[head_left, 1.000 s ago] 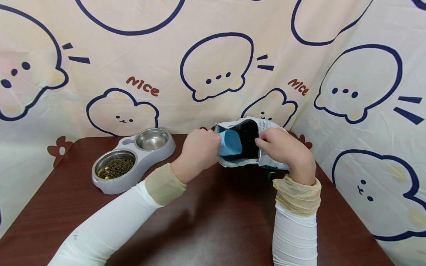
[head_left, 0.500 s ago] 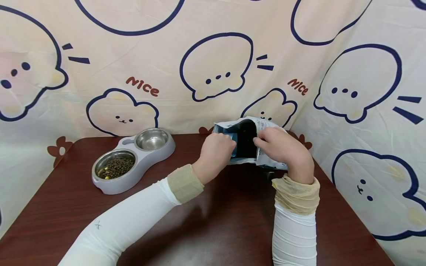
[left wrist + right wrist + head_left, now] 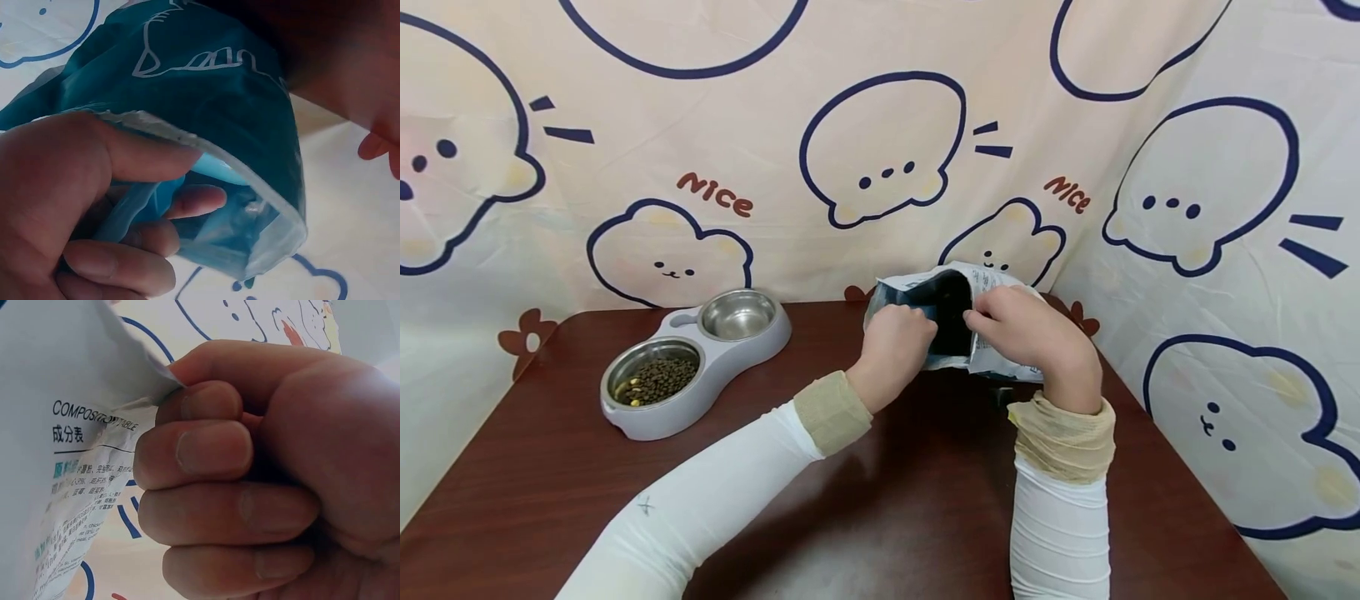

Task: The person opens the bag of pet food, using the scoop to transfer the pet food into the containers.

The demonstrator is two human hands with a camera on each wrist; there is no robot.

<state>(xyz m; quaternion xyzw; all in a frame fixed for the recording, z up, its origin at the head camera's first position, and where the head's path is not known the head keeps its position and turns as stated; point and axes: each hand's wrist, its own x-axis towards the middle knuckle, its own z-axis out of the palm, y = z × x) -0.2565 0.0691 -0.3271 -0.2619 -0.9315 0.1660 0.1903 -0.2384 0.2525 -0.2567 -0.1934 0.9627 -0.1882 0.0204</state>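
Observation:
Lying on its side at the back of the table is a teal and white food bag (image 3: 1000, 358), its mouth facing left. My left hand (image 3: 891, 350) is at that mouth, fingers curled round the handle of a light blue scoop (image 3: 134, 209). The scoop's cup is inside the bag and mostly hidden. My right hand (image 3: 1037, 342) pinches the bag's rim between thumb and forefinger and holds the mouth wide. In the right wrist view, the other fingers are curled beside the bag's printed panel (image 3: 81, 456). The bag's inside looks dark.
To the left stands a grey double pet bowl (image 3: 730, 358). Its front steel dish holds brown kibble (image 3: 666, 379) with some yellow pieces; the rear steel dish (image 3: 739, 317) shows bare metal. A patterned cloth backdrop (image 3: 880, 192) closes off the back and right of the dark red table (image 3: 925, 517).
My left hand has moved right to the bag's mouth, and the scoop has gone from plain sight into the bag. The right hand keeps its grip on the rim.

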